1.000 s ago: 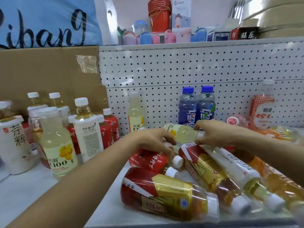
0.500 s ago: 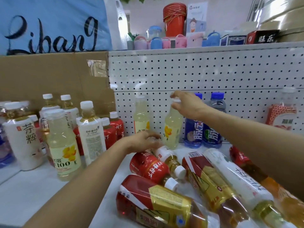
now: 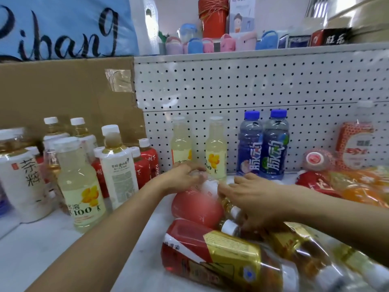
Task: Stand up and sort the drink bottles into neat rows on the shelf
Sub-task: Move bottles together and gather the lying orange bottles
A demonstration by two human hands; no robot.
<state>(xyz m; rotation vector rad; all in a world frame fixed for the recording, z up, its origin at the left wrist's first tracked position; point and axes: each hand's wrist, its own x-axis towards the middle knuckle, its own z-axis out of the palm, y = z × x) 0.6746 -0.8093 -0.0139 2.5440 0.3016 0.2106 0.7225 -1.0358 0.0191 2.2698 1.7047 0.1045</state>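
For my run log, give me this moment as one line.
stage: picking next | left hand: on lying red-labelled plastic tea bottle | right hand: reaching its neck | pale-yellow bottle: upright

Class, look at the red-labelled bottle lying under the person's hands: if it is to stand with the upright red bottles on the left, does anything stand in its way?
Yes. The lying red bottle has the left hand on it. The upright red bottles stand behind a white-labelled bottle and a pale yellow bottle, which block a straight path.
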